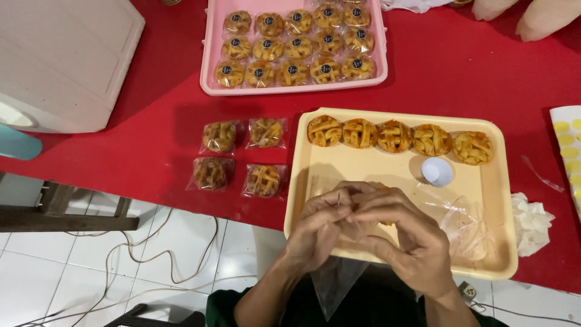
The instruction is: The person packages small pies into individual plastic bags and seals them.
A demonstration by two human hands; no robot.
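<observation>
My left hand (318, 233) and my right hand (399, 233) meet over the near edge of a yellow tray (502, 200). Together they grip a small clear plastic bag (336, 281) that hangs down below them; a bit of pastry shows between my fingers. Several bare lattice-topped tarts (393, 136) line the tray's far side, with a white paper cup (437, 171) beside them. More clear bags (463, 227) lie on the tray at my right hand.
Several bagged tarts (242, 157) lie on the red table left of the tray. A pink tray (209, 66) of sealed, stickered tarts sits further back. A white box (60, 60) stands at far left, crumpled tissue (532, 221) and a sticker sheet (569, 145) at right.
</observation>
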